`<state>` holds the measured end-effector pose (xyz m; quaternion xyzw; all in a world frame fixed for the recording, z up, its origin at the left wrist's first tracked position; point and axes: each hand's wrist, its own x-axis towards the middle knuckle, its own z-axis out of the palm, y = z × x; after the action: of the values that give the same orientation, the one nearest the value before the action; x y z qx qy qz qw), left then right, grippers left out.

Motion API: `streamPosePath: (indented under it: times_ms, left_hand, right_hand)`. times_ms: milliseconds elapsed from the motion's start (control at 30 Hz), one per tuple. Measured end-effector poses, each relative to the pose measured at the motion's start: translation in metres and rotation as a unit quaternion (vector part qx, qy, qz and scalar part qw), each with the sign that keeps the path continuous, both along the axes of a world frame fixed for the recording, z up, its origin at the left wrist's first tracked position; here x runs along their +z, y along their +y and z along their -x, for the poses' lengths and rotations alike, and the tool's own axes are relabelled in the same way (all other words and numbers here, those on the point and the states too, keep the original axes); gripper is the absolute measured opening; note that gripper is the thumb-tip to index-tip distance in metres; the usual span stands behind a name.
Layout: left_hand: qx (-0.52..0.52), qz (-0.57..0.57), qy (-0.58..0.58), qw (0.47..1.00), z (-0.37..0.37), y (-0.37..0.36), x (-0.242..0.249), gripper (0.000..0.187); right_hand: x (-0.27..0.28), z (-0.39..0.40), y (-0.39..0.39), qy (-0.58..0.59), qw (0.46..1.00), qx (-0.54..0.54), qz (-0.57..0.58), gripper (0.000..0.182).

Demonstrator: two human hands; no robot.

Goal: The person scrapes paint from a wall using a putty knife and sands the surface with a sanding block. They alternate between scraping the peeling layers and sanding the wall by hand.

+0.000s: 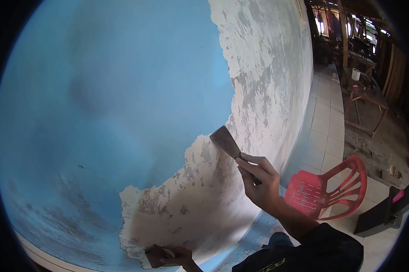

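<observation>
A wall with blue paint (145, 90) and a bare, patchy pale area (254, 81) fills most of the view. In my right hand (262, 183), fingers closed round its handle, is a paint scraper (226, 141). The scraper's wide dark blade meets the wall at the ragged edge of the blue paint. Low in the view, my left hand (177, 256) is closed on a second scraper (155, 255), held against the wall near the lower paint edge. Shadow darkens this hand, so its fingers are hard to make out.
On the tiled floor (320, 124) to the right stands a red plastic chair (306, 192). Beside it is a dark piece of furniture (381, 213). Farther back, a wooden table (370, 94) holds a white cup-shaped container (356, 74). A pale trim strip (46, 258) borders the wall at lower left.
</observation>
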<state>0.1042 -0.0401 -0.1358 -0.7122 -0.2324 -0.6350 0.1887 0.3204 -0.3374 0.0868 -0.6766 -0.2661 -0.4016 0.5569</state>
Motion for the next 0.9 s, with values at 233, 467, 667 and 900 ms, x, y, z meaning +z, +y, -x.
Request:
streamPosePath:
  times_ms: [233, 467, 667, 900]
  left_hand:
    - [0.019, -0.02, 0.019, 0.999, -0.003, -0.01, 0.014, 0.082]
    - [-0.019, -0.01, 0.019, 1.0, -0.001, -0.009, 0.017, 0.082]
    - [-0.062, 0.024, -0.006, 0.998, -0.005, -0.006, 0.012, 0.084]
    - [0.005, 0.031, 0.002, 1.0, 0.001, -0.006, 0.003, 0.085]
  right_hand:
    - [0.003, 0.005, 0.002, 0.018, 1.0, 0.007, -0.006, 0.028]
    - [0.002, 0.012, -0.003, 0.035, 0.999, 0.02, -0.004, 0.026]
    - [0.006, 0.005, -0.001, 0.022, 1.0, 0.0, -0.018, 0.025]
    - [0.011, 0.005, -0.003, 0.019, 1.0, 0.001, -0.022, 0.026]
